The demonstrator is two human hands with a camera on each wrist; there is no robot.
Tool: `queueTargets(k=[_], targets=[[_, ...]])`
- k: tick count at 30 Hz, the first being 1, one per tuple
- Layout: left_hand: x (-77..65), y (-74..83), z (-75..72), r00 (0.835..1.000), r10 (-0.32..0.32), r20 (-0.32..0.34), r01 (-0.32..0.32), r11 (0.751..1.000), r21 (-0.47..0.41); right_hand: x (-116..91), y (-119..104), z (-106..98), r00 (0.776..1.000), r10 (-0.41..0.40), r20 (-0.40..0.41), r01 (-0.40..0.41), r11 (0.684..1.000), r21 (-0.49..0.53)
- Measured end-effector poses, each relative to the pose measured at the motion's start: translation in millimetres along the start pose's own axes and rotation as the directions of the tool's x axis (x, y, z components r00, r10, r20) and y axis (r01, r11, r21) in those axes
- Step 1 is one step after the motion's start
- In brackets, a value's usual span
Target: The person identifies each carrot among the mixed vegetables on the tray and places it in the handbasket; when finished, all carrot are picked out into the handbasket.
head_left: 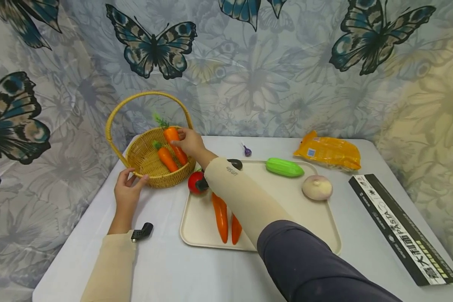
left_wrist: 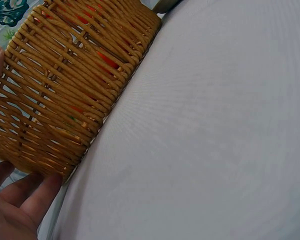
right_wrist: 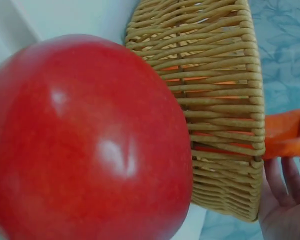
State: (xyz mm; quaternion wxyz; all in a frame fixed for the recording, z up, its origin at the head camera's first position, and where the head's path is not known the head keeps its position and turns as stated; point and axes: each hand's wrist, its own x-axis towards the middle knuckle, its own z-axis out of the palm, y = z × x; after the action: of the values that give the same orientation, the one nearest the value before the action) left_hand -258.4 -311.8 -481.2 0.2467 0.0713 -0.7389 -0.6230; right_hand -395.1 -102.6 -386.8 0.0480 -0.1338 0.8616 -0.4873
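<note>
A yellow wicker basket (head_left: 162, 181) with a tall hoop handle stands at the back left. My left hand (head_left: 128, 195) grips its front left side, thumb and fingers spread around the wall in the left wrist view. My right hand (head_left: 190, 142) holds a leafy-topped carrot (head_left: 171, 135) that leans at the basket's right rim, its lower part inside. A second, smaller carrot (head_left: 167, 159) lies in the basket. In the right wrist view, a large red tomato (right_wrist: 90, 145) hides part of the wicker; the held carrot (right_wrist: 287, 132) sticks out past the rim.
Right of the basket lies a beige tray (head_left: 196, 241) with the tomato (head_left: 197, 183), two long orange-red peppers (head_left: 220, 218), a green cucumber-like vegetable (head_left: 285, 167) and a pale round bulb (head_left: 317, 187). Beyond are a small purple item (head_left: 247, 151), an orange packet (head_left: 328, 152) and a long black-and-white box (head_left: 404, 230).
</note>
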Motion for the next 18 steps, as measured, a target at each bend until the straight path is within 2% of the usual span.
queueTargets(k=[5, 10, 14, 18], targets=[[1.1, -2.1, 1.3, 1.0, -0.017, -0.001, 0.017, 0.999, 0.029, -0.2, -2.2, 1.4, 1.0, 0.024, -0.019, -0.027, 0.991, -0.129], [0.4, -4.8, 1.9, 1.0, -0.009, -0.003, 0.009, 0.999, 0.044, 1.3, -0.4, 4.9, 1.0, 0.01, -0.02, -0.014, 0.977, -0.213], [0.0, -4.1, 1.3, 1.0, 0.003, -0.005, -0.002, 0.999, 0.043, 1.9, -0.6, 5.6, 1.0, 0.005, -0.027, -0.011, 0.974, -0.228], [0.3, -2.7, 0.3, 1.0, 0.001, -0.006, 0.0, 0.999, 0.044, -0.9, -0.9, 2.7, 1.0, -0.009, -0.013, 0.007, 0.983, -0.183]])
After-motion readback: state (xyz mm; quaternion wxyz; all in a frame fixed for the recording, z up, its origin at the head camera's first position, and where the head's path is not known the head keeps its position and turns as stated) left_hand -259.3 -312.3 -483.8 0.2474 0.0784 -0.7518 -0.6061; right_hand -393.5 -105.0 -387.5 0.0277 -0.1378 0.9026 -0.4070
